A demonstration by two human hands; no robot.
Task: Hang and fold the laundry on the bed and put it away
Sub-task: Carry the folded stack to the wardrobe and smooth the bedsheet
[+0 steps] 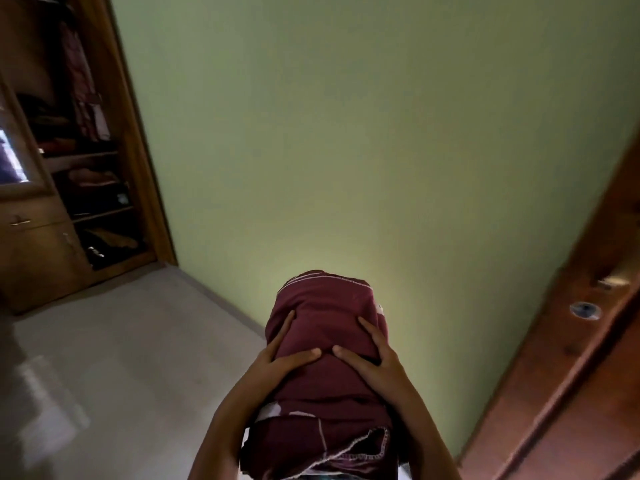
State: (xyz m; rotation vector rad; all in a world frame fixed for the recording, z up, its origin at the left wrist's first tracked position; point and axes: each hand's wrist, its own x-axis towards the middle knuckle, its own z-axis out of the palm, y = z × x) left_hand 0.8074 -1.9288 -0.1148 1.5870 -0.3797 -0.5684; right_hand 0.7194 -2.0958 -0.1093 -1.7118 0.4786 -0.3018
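Both hands clasp the folded maroon cloth bundle (322,368), left hand (277,355) and right hand (372,358) with fingers spread over its sides.

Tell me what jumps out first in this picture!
The big maroon cloth bundle at the bottom middle, with white stitching on its edges, is held from both sides by the left hand and the right hand. Behind it is a plain green wall. At the far left stands an open wooden wardrobe with clothes on its shelves.
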